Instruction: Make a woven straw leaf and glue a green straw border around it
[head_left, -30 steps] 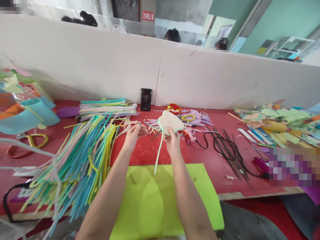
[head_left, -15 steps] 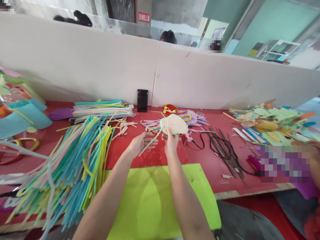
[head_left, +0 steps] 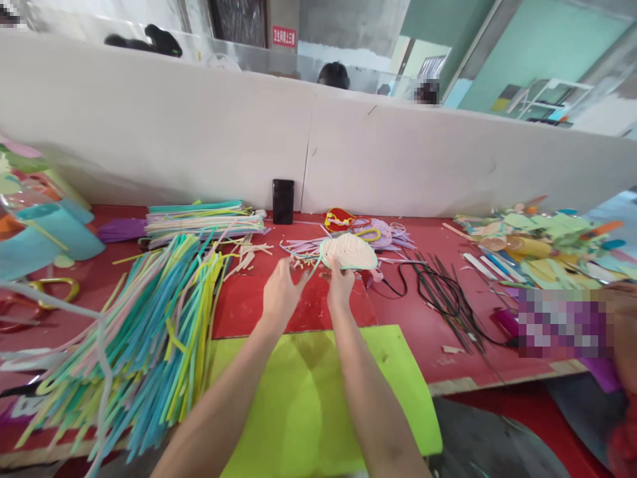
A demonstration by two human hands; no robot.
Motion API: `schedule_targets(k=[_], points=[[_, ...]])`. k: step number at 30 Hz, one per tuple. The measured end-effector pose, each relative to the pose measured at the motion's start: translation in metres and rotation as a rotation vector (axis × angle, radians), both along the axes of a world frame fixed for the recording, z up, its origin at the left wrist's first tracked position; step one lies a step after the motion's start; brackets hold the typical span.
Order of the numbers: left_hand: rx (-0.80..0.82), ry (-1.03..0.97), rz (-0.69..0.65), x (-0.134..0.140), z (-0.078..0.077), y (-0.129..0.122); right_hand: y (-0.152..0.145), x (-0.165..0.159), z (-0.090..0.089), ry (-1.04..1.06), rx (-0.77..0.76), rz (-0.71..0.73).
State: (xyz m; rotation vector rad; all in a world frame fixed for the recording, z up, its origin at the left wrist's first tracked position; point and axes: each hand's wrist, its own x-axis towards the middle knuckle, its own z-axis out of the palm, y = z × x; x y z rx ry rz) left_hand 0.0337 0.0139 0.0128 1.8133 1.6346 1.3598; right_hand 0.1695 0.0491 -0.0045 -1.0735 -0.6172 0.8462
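Observation:
My right hand [head_left: 342,285] is closed on a cream, shell-shaped foam-like piece [head_left: 351,252] with ridged lines and a pale green edging, gripping its near left side with the thumb on top. From the piece's left side a thin green strip [head_left: 315,267] runs down toward my left hand [head_left: 283,292]. My left fingers are curled around the strip's lower part, and its loose end is hidden by the hand. Below both hands lies a red board [head_left: 298,312], with a lime-green sheet [head_left: 308,398] nearer to me.
A large bundle of coloured strips [head_left: 144,338] spreads at left, near scissors [head_left: 54,292]. A black phone [head_left: 283,201] leans on the white partition [head_left: 199,133]. A pink corded tool [head_left: 375,273] lies behind my right hand. Dark thin rods [head_left: 448,305] and a co-worker's arm [head_left: 624,332] are at right.
My left hand has moved up and right from spread fingers to a curled grip at the green strip. The shell-shaped piece has shifted slightly right and down in my right hand.

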Motion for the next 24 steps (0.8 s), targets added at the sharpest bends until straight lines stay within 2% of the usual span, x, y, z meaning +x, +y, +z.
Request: schedule_targets(k=[2, 5, 12, 16, 21, 24], points=[[-0.023, 0.002, -0.090, 0.012, -0.004, -0.005, 0.000, 0.000, -0.001, -0.013, -0.009, 0.008], [-0.097, -0.115, -0.191, 0.018, -0.010, -0.005, 0.000, 0.001, -0.003, -0.043, -0.036, 0.030], [-0.211, -0.178, -0.257, 0.006, -0.010, 0.003, 0.000, 0.002, -0.005, -0.185, -0.029, -0.048], [-0.193, -0.109, -0.181, 0.005, -0.007, 0.001, 0.002, 0.003, -0.008, -0.175, -0.063, 0.000], [0.051, 0.072, -0.053, -0.004, 0.001, 0.004, 0.004, 0.005, -0.013, -0.151, -0.102, 0.115], [0.112, 0.071, -0.022, -0.017, 0.002, 0.014, 0.005, 0.007, -0.014, -0.151, -0.127, 0.236]])
